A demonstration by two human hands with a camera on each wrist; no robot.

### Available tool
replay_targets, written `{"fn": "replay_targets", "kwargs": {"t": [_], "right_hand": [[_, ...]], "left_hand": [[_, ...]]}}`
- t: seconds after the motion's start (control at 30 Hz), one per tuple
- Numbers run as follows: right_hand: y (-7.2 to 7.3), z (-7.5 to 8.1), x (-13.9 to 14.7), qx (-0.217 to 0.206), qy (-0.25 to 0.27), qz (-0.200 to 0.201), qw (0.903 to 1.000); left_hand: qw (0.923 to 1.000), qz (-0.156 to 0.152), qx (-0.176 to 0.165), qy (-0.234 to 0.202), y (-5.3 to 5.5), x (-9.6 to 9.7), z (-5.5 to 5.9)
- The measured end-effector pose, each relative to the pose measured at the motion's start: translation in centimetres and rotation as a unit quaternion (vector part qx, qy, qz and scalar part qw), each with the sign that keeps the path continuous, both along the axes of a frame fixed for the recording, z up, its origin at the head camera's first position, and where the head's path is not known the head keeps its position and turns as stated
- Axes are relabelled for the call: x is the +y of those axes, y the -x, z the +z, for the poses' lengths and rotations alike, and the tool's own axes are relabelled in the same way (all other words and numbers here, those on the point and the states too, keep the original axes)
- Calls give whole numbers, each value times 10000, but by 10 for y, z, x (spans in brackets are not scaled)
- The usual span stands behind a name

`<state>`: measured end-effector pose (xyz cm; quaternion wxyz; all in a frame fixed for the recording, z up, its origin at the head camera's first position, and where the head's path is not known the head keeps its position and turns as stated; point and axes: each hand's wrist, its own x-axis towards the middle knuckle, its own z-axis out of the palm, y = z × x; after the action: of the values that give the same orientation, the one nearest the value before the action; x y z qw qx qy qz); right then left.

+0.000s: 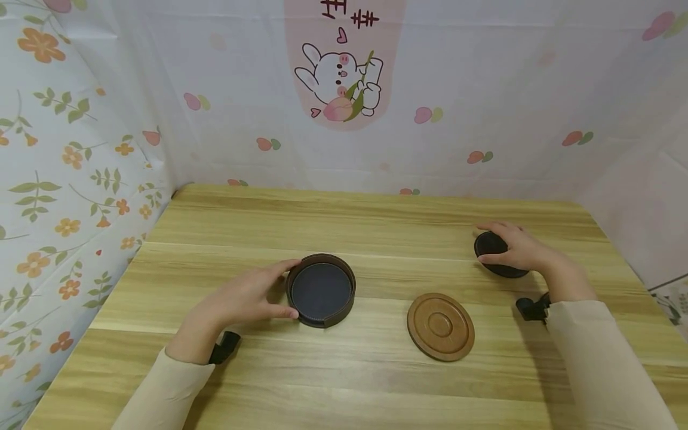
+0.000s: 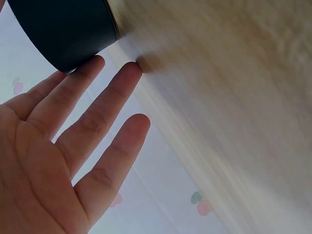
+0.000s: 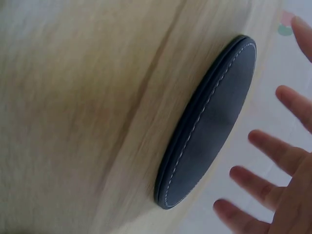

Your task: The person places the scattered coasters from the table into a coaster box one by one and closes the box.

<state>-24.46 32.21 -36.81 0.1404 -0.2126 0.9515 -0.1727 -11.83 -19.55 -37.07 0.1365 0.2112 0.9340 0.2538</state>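
A round dark leather coaster holder with a raised wall and a gap at its near side stands left of the table's middle. My left hand is at its left side, thumb and fingertips right at the wall. In the left wrist view the fingers are straight, and one tip meets the holder's dark wall. At the right, my right hand is over a round black coaster. The right wrist view shows this coaster edged in white stitching, with the hand's fingers spread beside it.
A round wooden coaster with ring grooves lies between the two hands, nearer the front. Behind the wood-grain table hangs a printed white cloth, and a flowered cloth lines the left side.
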Motion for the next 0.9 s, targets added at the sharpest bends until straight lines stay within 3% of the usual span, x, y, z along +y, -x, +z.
{"fn": "replay_targets", "kwargs": {"t": [0.33,0.9], "right_hand": [[-5,-1,7,-474,-555,-209,9971],[0,-6,12,-587,-384,-330,9970]], "left_hand": [[10000,-24,28,15,0,0,1],[10000,-10,65,-18,-1,1,0]]}}
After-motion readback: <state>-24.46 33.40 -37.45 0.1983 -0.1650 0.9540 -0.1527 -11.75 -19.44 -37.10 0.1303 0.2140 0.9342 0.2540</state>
